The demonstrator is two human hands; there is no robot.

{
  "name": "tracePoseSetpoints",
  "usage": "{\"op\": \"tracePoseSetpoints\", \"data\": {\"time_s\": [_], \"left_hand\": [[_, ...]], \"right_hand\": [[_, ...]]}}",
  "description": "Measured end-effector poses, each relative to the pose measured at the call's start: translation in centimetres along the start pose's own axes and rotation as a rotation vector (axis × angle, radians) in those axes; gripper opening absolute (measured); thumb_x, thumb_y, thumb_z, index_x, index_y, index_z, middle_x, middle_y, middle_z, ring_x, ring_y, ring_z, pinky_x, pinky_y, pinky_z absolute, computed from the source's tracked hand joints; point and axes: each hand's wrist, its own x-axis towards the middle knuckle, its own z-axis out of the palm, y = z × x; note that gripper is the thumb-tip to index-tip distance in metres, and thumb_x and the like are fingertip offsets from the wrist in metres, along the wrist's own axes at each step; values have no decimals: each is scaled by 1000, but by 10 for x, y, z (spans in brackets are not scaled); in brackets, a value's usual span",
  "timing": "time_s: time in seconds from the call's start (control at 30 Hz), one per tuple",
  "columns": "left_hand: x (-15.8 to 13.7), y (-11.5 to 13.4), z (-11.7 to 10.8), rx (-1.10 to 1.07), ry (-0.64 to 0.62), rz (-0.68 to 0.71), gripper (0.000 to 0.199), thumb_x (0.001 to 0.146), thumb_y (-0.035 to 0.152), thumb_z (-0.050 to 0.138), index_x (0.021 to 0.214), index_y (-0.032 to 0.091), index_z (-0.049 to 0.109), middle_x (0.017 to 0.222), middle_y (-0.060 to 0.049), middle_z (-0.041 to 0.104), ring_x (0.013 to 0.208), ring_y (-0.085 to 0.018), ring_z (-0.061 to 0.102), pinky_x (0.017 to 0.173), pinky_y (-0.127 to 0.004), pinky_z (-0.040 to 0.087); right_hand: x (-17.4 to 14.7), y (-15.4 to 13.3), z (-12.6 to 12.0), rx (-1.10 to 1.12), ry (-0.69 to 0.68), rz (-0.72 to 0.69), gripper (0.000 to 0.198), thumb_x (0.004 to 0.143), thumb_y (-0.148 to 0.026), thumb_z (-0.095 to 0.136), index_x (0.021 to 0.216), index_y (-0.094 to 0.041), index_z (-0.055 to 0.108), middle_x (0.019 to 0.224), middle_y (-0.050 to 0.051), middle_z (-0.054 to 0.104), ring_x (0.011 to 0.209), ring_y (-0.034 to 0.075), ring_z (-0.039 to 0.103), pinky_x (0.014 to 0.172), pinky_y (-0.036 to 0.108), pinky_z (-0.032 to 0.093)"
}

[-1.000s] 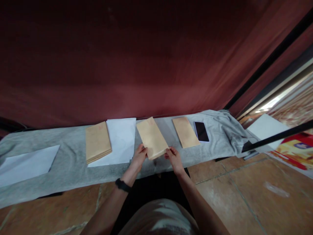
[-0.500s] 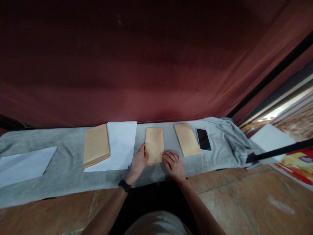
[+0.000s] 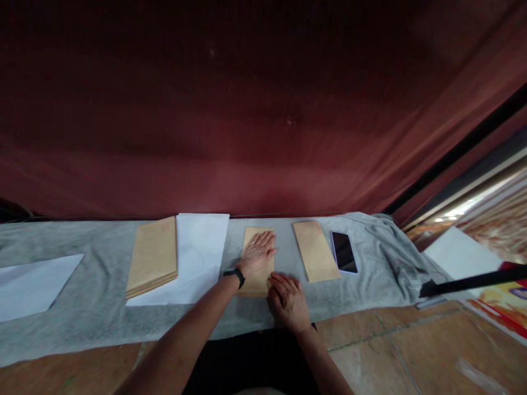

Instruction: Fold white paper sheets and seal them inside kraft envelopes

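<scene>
1. Nearest, dark trousers [image 3: 251,359] are seen just below the near edge of the grey cloth [image 3: 373,274]; tiled floor [image 3: 362,356] is shown to either side; the work is kept straight in front of the body, presumably for easy reach with both arms.

2. Now the right hand [image 3: 289,300], set at the lower right edge of the middle envelope [image 3: 256,286]; its fingers are loosely bent, fingertips at the paper; whether anything is pinched cannot be told, the thumb side being hidden; the edge is probably steadied there against sliding.

3. A little farther, the left hand [image 3: 258,251], watch [image 3: 240,277] at the wrist, is laid palm down across that envelope; its fingers are stretched out and nothing is gripped; pressure is likely spread this way so that the paper is held flat.

4. To the right, another envelope [image 3: 316,251] is laid slightly askew, with a phone [image 3: 345,252] just beside it; both are left apart from the hands, seemingly so that the middle is kept free for handling.

5. To the left, an envelope stack [image 3: 153,255] is rested partly over white sheets [image 3: 201,247]; it is perhaps placed there to be within reach; more paper [image 3: 37,288] is spread farther left.

6. Farthest, the whole scene is backed by a dark red curtain [image 3: 247,181].
</scene>
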Motion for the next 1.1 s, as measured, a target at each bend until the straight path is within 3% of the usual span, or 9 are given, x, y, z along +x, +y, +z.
{"op": "tracePoseSetpoints", "data": {"time_s": [0.2, 0.5, 0.73, 0.87, 1.1], "left_hand": [[-9, -2, 7, -13, -5, 49, 54, 102, 40, 32, 151, 18, 38, 157, -9, 41, 147, -19, 34, 123, -41, 20], [-47, 9, -3, -44, -2, 143, 52, 103, 37, 31, 152, 18, 37, 157, -8, 41, 148, -18, 32, 123, -40, 20], [-85, 23, -13, -70, -73, 183, 53, 105, 40, 31, 153, 19, 35, 159, -9, 38, 148, -19, 31, 123, -41, 22], [-117, 29, -20, -99, -72, 193, 57, 104, 44, 36, 155, 20, 29, 159, -8, 37, 148, -19, 31, 123, -41, 24], [-153, 31, -28, -165, 17, 115, 45, 100, 28, 46, 146, 24, 46, 150, -6, 51, 139, -18, 46, 117, -41, 39]], "right_hand": [[1, -1, -1, -5, 11, 1, 36, 99, -23, 46, 131, -26, 61, 133, 4, 66, 125, 21, 57, 105, 41, 39], [-1, 4, 2, 31, 42, -9, 34, 98, -21, 45, 127, -26, 63, 130, 5, 67, 119, 21, 60, 104, 41, 41], [-4, 11, 6, 46, 60, 26, 36, 99, -21, 40, 126, -25, 63, 129, 5, 67, 118, 20, 61, 103, 41, 44], [4, 19, 12, 52, 96, 14, 40, 101, -22, 36, 132, -22, 61, 135, 6, 64, 127, 20, 57, 107, 41, 45], [46, 24, 25, -112, -94, -157, 46, 104, -32, 37, 148, -25, 46, 154, 5, 44, 143, 21, 42, 120, 46, 31]]}}
